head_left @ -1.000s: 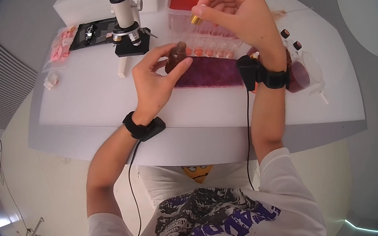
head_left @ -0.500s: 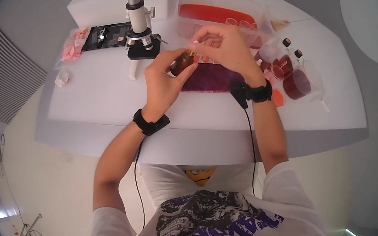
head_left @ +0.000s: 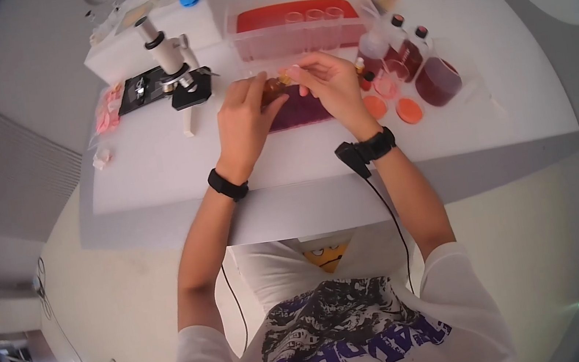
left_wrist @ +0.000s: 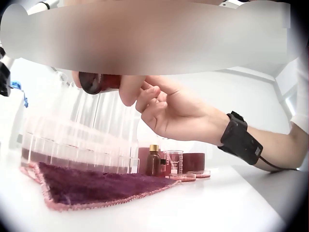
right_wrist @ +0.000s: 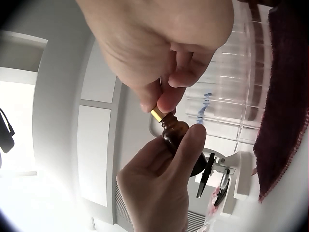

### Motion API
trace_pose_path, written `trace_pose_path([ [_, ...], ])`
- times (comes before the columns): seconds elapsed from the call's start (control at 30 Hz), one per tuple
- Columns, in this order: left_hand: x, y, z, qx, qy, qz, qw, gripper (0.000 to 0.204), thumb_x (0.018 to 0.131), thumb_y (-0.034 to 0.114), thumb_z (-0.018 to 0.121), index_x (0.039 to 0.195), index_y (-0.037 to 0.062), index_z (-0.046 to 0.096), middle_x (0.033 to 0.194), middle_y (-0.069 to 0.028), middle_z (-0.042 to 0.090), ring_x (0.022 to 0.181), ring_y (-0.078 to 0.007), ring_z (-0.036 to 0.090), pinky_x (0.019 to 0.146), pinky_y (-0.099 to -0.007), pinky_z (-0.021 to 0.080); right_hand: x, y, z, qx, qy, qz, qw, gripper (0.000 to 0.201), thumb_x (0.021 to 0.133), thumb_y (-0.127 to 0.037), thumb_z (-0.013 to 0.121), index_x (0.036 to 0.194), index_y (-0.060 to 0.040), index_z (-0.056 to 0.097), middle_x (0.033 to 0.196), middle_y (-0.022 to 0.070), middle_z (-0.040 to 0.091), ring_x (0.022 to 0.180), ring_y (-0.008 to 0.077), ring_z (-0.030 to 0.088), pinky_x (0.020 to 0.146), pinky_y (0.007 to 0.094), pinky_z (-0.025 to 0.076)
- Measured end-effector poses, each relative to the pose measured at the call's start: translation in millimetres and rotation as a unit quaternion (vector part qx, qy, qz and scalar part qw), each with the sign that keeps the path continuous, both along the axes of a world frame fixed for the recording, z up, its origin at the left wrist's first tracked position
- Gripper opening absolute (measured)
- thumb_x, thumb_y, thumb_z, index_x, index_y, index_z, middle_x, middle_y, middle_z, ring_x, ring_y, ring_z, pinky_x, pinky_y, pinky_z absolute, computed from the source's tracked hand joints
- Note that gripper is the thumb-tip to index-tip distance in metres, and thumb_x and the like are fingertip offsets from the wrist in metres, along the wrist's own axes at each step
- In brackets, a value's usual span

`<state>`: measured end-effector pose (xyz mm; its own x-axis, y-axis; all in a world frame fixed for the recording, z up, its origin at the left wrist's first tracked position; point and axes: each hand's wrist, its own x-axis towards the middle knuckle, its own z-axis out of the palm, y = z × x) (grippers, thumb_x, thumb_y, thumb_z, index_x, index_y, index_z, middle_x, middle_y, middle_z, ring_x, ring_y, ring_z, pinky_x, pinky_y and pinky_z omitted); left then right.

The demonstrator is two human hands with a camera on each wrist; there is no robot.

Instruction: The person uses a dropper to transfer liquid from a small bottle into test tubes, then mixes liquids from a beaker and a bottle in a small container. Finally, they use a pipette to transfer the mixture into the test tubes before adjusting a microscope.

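Observation:
Over the purple cloth (head_left: 298,111), my left hand (head_left: 241,128) grips a small brown glass bottle (right_wrist: 175,131) around its body, tilted. The thumb lies along the bottle's side in the right wrist view. My right hand (head_left: 340,92) pinches a gold cap (right_wrist: 158,114) between thumb and forefinger, right at the bottle's neck. Its other fingers are curled in. In the left wrist view, the bottle's dark base shows below a blurred area that hides most of my left hand. A second brown bottle with a gold cap (left_wrist: 153,161) stands on the table.
A microscope (head_left: 173,62) stands to the left beside a black tray (head_left: 141,91). Behind my hands is a clear bin (head_left: 299,39) with red contents. To the right are dark-capped bottles (head_left: 421,47), a beaker of dark red liquid (head_left: 438,82) and petri dishes (head_left: 409,111).
My right hand has come down and left, bringing the gold cap from apart above the bottle to its neck. My left hand still holds the bottle. The head view has shifted.

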<state>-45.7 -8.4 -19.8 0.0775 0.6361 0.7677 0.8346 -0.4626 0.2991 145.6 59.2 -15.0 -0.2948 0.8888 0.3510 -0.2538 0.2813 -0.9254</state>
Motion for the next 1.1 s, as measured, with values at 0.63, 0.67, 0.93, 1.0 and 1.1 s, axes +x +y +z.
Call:
trace_pose_path([
  [0.63, 2, -4, -10, -0.039, -0.101, -0.032, 0.994, 0.037, 0.085, 0.013, 0.097, 0.115, 0.0, 0.081, 0.099, -0.0116, 0.08, 0.082, -0.0204, 0.076, 0.076, -0.0323, 0.06, 3, -4, -10, 0.056, -0.007, 0.007, 0.998, 0.026, 0.104, -0.018, 0.083, 0.113, 0.0056, 0.079, 0.097, 0.0096, 0.081, 0.071, 0.0089, 0.067, 0.065, 0.0231, 0.054],
  [0.67, 1, -3, -9, -0.034, -0.103, -0.03, 0.994, 0.037, 0.085, 0.013, 0.097, 0.115, 0.0, 0.081, 0.099, -0.0116, 0.08, 0.082, -0.0204, 0.076, 0.076, -0.0323, 0.06, 2, -3, -9, 0.052, -0.009, 0.002, 0.999, 0.026, 0.103, -0.017, 0.083, 0.113, 0.0059, 0.08, 0.097, 0.0094, 0.081, 0.07, 0.0089, 0.067, 0.065, 0.0232, 0.054],
  [0.93, 1, -10, -5, -0.104, -0.177, -0.042, 0.978, 0.038, 0.09, 0.018, 0.094, 0.119, -0.0023, 0.081, 0.102, -0.015, 0.083, 0.085, -0.0198, 0.078, 0.079, -0.0332, 0.061, 8, 12, 12, -0.025, -0.033, -0.031, 0.999, 0.02, 0.101, -0.019, 0.083, 0.112, -0.0023, 0.082, 0.094, 0.0036, 0.08, 0.072, 0.0074, 0.067, 0.065, 0.0239, 0.053],
  [1.0, -3, -10, -1, -0.133, -0.199, -0.025, 0.971, 0.035, 0.093, 0.022, 0.092, 0.117, -0.0013, 0.082, 0.1, -0.0116, 0.083, 0.088, -0.0166, 0.078, 0.084, -0.0322, 0.061, 9, 28, 25, -0.012, 0.061, -0.084, 0.994, 0.019, 0.105, -0.018, 0.079, 0.115, -0.0019, 0.08, 0.089, 0.0002, 0.076, 0.072, 0.0052, 0.063, 0.064, 0.0214, 0.044],
  [1.1, -8, -9, -1, -0.245, -0.27, -0.083, 0.928, 0.034, 0.101, 0.024, 0.086, 0.124, -0.0004, 0.08, 0.105, -0.007, 0.083, 0.093, -0.0144, 0.078, 0.089, -0.0306, 0.06, 17, 51, 57, 0.003, 0.084, -0.115, 0.99, 0.021, 0.105, -0.021, 0.08, 0.113, -0.0021, 0.08, 0.089, -0.0005, 0.076, 0.072, 0.0047, 0.062, 0.065, 0.0213, 0.043],
])
